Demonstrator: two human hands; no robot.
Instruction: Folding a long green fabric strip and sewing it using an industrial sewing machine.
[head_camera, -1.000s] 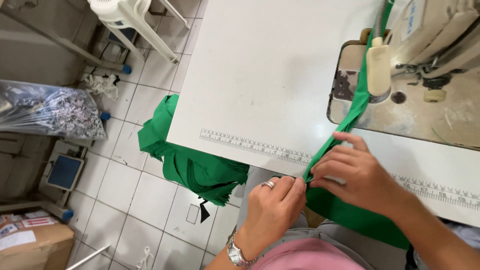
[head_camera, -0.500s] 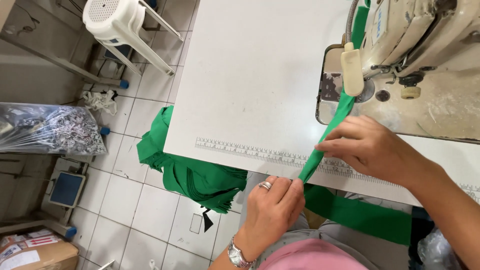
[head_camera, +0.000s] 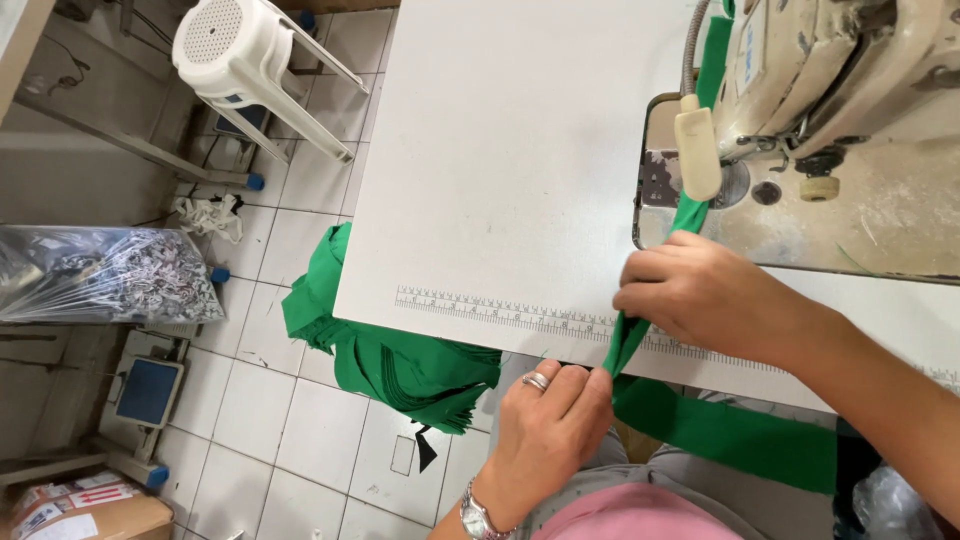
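Green strip (head_camera: 630, 340) btwn both hands: matt woven cloth, soft, no sheen. Same cloth in the green pile (head_camera: 400, 365) left of the left hand (head_camera: 548, 425), edges stacked in thin layers. Bench (head_camera: 500, 160) under the right hand (head_camera: 705, 295): smooth matt white laminate w/ printed ruler (head_camera: 500, 312) along its edge. Sewing machine (head_camera: 850, 90) beyond the right hand: cream painted metal, dull, dusty; bare metal plate. Ring (head_camera: 536, 381) and watch (head_camera: 478, 521) on left hand: shiny metal. Floor tiles (head_camera: 300, 470): glossy, scuffed.
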